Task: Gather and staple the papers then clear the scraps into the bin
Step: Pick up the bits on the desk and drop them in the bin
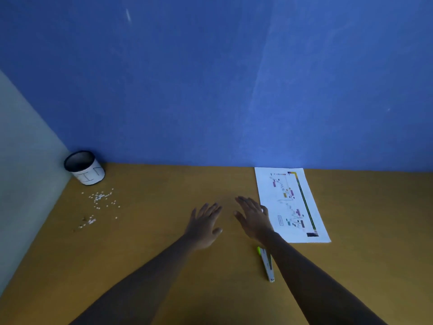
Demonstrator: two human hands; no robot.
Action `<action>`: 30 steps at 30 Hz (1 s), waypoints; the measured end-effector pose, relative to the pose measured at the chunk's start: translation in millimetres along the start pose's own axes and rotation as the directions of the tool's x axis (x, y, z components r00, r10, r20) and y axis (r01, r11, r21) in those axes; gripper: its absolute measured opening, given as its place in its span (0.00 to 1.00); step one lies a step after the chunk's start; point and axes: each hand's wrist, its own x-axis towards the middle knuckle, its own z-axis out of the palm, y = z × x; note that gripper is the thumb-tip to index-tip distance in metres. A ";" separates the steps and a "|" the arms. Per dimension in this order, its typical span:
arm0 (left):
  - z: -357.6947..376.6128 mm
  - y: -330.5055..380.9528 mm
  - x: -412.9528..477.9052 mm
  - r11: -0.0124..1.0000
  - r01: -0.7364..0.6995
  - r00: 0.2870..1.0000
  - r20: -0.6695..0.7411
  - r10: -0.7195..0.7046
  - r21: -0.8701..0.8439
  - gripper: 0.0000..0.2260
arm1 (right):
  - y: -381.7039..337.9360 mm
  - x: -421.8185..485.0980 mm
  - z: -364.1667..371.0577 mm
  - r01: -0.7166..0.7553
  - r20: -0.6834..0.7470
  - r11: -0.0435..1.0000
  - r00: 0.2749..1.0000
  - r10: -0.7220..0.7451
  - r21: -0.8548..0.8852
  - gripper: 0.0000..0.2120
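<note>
my left hand and right hand reach out over the middle of the worktop, fingers straight and spread, gripping nothing. i cannot tell whether the palms rest on the surface or hover above it. the right hand's outer edge overlaps the left edge of the papers, which lie flat against the blue wall on the right, printed chart up. they look like one squared pile, though i can see neither separate sheets nor a staple. the stapler lies just beside my right forearm, nearer to me than the papers. well apart, far left, the scraps are strewn in front of the bin, which stands upright in the corner.

i judge the papers gathered and the scraps not yet cleared. if stapling remains, the right hand needs the stapler while the left steadies the pile. otherwise both hands go left to cup the scraps together.
</note>
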 end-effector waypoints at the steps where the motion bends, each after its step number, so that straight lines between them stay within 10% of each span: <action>1: -0.6 -7.5 -7.6 1.000 0.016 1.000 -0.005 -0.016 -0.019 0.30 | -8.7 1.3 3.5 0.038 0.016 0.999 0.999 -0.038 -0.014 0.25; 30: 8.8 -245.6 -188.9 0.814 0.544 0.791 -0.199 -0.578 -0.202 0.33 | -249.3 9.5 94.9 0.485 0.369 0.865 0.834 -0.411 -0.131 0.31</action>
